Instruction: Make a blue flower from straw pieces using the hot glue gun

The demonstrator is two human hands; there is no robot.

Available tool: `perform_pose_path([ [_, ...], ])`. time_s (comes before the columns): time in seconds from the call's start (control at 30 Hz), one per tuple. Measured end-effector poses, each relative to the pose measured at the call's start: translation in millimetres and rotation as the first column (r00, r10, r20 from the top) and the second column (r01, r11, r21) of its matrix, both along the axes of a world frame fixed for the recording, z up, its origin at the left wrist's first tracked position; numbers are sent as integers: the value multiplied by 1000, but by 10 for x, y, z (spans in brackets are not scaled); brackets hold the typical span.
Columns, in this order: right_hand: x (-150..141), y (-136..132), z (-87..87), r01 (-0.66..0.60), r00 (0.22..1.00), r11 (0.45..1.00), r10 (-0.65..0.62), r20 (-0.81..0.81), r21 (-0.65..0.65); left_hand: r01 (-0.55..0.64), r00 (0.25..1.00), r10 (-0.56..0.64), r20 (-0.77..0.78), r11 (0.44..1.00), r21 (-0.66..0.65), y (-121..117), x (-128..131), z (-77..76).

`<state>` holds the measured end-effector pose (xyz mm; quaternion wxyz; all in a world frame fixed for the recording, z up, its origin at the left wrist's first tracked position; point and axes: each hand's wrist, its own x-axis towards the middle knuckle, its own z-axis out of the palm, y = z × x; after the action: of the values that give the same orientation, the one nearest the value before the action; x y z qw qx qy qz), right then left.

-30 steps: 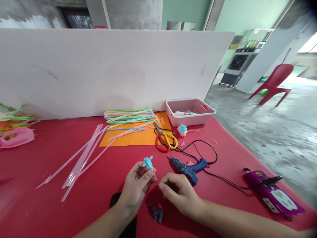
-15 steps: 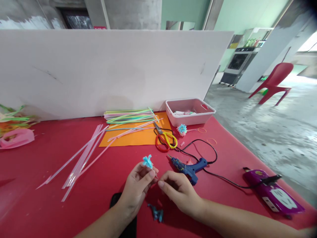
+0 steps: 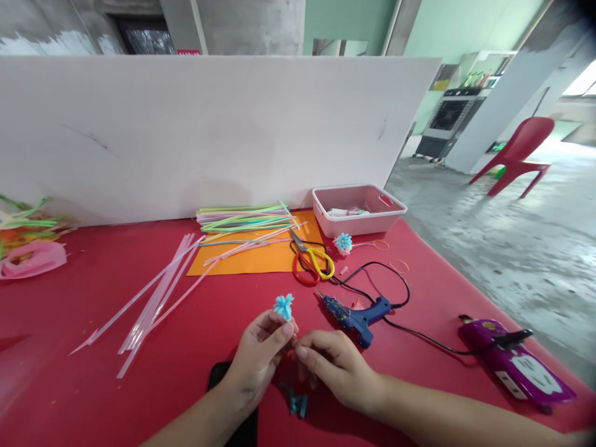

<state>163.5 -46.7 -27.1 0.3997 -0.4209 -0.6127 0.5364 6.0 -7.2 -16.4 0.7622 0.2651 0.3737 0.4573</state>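
Observation:
A small light-blue flower (image 3: 284, 307), with curled narrow petals, stands upright between the thumb and fingers of my left hand (image 3: 263, 351). My right hand (image 3: 333, 366) is closed in a pinch close beside it, just below the flower; what its fingertips hold is too small to make out. Below the hands, a few blue curled scraps (image 3: 297, 402) lie on the red table. A dark flat object (image 3: 242, 428), partly covered by my left forearm, rests under it. Right of the hands lies a blue hot glue gun (image 3: 356, 315).
Scissors (image 3: 314, 264) lie on an orange sheet (image 3: 251, 261) beside bundled straws (image 3: 242, 218). Pink straws (image 3: 156, 298) spread at left. A pink basket (image 3: 358, 226) stands behind a finished-looking flower (image 3: 343, 243). The glue gun's cord runs to a purple power strip (image 3: 516, 360).
The blue flower has turned and shifted slightly right, its petals more spread to view. My right hand has moved a little lower, staying close to the left.

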Motion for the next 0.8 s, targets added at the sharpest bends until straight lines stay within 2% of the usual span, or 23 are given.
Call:
perform_pose_path([
  [0.3, -12, 12, -66, 37, 998, 999, -38, 47, 18, -16, 1000, 16, 10, 1000, -3, -8, 3, 3],
  [0.4, 17, 22, 37, -2, 982, 977, -38, 184, 212, -38, 999, 38, 19, 999, -24, 4, 2, 3],
  [0.47, 95, 47, 175, -26, 953, 922, -94, 287, 387, -75, 997, 77, 33, 996, -52, 11, 5, 11],
  [0.53, 244, 93, 333, -31, 910, 866, -183, 372, 500, -112, 993, 114, 35, 991, -72, 16, 11, 24],
  [0.63, 584, 182, 495, -35, 790, 851, -297, 536, 525, -125, 992, 126, 14, 990, -71, 24, 22, 40],
  [0.7, 830, 223, 504, -51, 684, 849, -354, 638, 525, -121, 993, 122, 2, 990, -70, 27, 28, 42],
  [0.8, 1114, 222, 392, -66, 540, 878, -368, 757, 474, -116, 993, 115, -16, 991, -67, 19, 33, 40],
])
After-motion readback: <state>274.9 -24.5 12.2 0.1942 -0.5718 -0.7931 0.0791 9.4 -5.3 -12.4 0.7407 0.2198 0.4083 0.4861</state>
